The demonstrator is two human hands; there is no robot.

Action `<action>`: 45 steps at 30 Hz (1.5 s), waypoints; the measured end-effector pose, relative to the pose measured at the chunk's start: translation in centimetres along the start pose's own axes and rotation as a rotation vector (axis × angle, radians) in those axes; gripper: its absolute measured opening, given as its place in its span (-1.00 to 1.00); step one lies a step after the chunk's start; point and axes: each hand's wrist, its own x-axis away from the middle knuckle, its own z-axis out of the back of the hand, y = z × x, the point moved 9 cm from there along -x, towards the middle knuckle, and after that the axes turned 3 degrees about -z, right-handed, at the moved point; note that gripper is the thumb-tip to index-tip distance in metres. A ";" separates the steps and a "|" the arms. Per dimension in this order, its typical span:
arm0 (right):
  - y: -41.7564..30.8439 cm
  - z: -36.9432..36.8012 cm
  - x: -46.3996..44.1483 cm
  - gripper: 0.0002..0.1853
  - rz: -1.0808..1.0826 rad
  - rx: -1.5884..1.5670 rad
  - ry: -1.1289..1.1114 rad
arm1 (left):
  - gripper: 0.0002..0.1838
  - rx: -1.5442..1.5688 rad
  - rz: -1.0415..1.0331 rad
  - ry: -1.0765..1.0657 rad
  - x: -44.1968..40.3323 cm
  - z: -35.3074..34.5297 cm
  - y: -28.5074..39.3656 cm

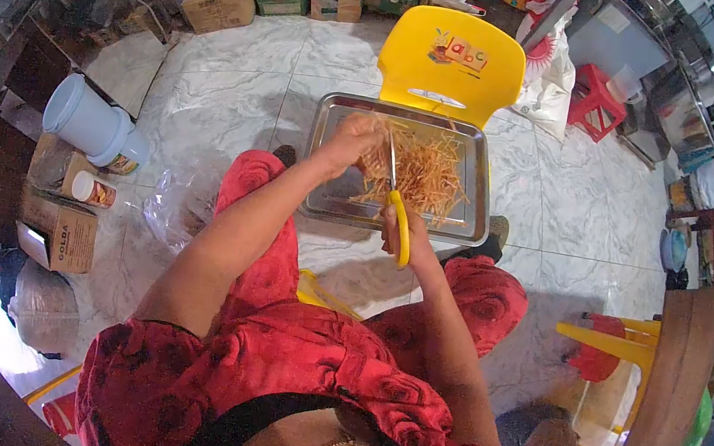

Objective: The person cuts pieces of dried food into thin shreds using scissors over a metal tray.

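My right hand (404, 232) is closed around the yellow handles of a pair of scissors (400, 216). The metal blades point up and away, reaching to the strands beside my left hand. My left hand (354, 141) is pinched on a small bunch of thin, dry, brownish strands, partly hidden by my fingers. A loose heap of the same strands (428, 176) covers much of a shallow metal tray (320, 148). What exactly the strands are, I cannot tell. The tray rests on a yellow chair (456, 53) with letters on its backrest.
Pale buckets (82, 117) and cardboard boxes (69, 235) stand to the left. A clear plastic bag (179, 206) lies on the marble floor near my left leg. At the back right are a white sack (550, 76) and a red stool (597, 102). Another yellow chair (607, 342) is at right.
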 end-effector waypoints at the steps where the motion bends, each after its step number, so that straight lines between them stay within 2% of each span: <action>1: 0.5 0.1 -0.4 -0.67 -0.018 -0.005 -0.012 | -0.76 -0.022 -0.003 -0.045 0.2 -0.7 -0.1; 6: 0.7 0.1 -0.3 -0.67 -0.038 -0.044 -0.006 | -0.75 0.013 0.030 -0.037 -0.2 -0.6 -1.0; 8: 1.0 0.0 -0.4 -0.70 -0.054 -0.179 -0.030 | -0.75 0.014 0.030 -0.032 -0.4 -0.5 -1.3; 14: 0.4 0.0 0.5 -0.72 -0.160 -0.101 0.041 | -0.76 0.042 0.001 -0.015 -0.2 -0.7 -0.6; 17: 0.0 0.1 0.1 -0.70 -0.093 -0.028 0.049 | -0.75 0.040 0.074 -0.055 -0.1 -0.8 -1.3; 19: 0.7 0.1 -0.5 -0.69 -0.079 -0.084 0.037 | -0.72 0.041 0.126 -0.155 0.0 -1.6 -2.9; 22: 1.3 0.3 -0.9 -0.67 -0.060 -0.116 0.033 | -0.68 0.083 0.213 -0.137 0.8 -2.2 -3.2; 24: 0.9 0.3 -0.8 -0.66 -0.055 -0.090 0.037 | -0.67 0.057 0.219 -0.152 1.1 -2.5 -2.3; 26: 0.6 0.3 -0.2 -0.67 -0.147 -0.114 0.044 | -0.66 0.031 0.225 -0.167 1.2 -2.5 -2.3; 29: 0.8 0.8 -0.4 -0.70 -0.093 -0.098 0.077 | -0.65 0.072 0.252 -0.196 1.1 -2.8 -2.9; 32: 0.1 0.8 -0.6 -0.73 -0.005 -0.131 0.070 | -0.67 0.061 0.216 -0.176 0.9 -2.8 -2.7; 36: 0.5 0.9 -0.5 -0.73 -0.050 -0.190 0.023 | -0.69 0.106 0.097 -0.037 -0.1 -1.2 -0.4; 38: 0.0 0.5 -0.7 -0.74 0.089 -0.114 -0.070 | -0.69 0.143 0.068 0.033 -0.4 0.1 0.9; 42: 0.1 -0.2 -0.3 -0.73 0.117 -0.022 -0.157 | -0.74 0.155 -0.018 0.135 -0.9 2.6 2.1; 44: 0.9 -0.7 -0.2 -0.48 0.096 0.085 -0.204 | -0.76 0.140 -0.038 0.156 -0.8 3.0 2.2; 45: 0.8 -0.8 -0.2 -0.48 0.095 0.084 -0.206 | -0.76 0.119 -0.054 0.170 -0.8 3.1 2.3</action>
